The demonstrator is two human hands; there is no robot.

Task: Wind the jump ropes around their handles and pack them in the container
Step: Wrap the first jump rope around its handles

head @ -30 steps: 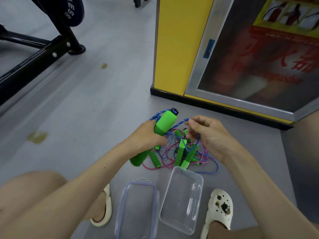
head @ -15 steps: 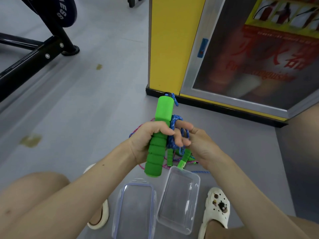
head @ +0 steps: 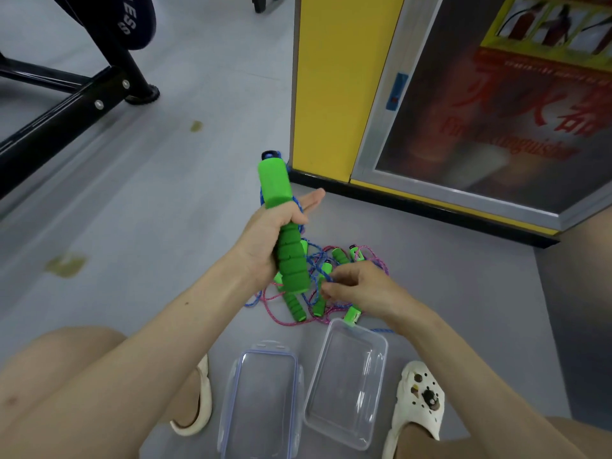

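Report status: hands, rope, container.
Left hand grips green handle. Right hand pinches blue rope. Container empty, lid beside it. Tangled pile may snag winding.

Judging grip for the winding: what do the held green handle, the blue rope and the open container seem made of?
Green handle: likely soft foam, matte, with ribbed segments and no glare.
Blue rope: probably braided or woven cord, going by its flecked pattern and limp loops; the fibre cannot be told.
Container: clear hard plastic, glossy; the floor shows through it and light streaks lie on its walls.

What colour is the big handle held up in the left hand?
The handle is bright green; the head view shows it best.
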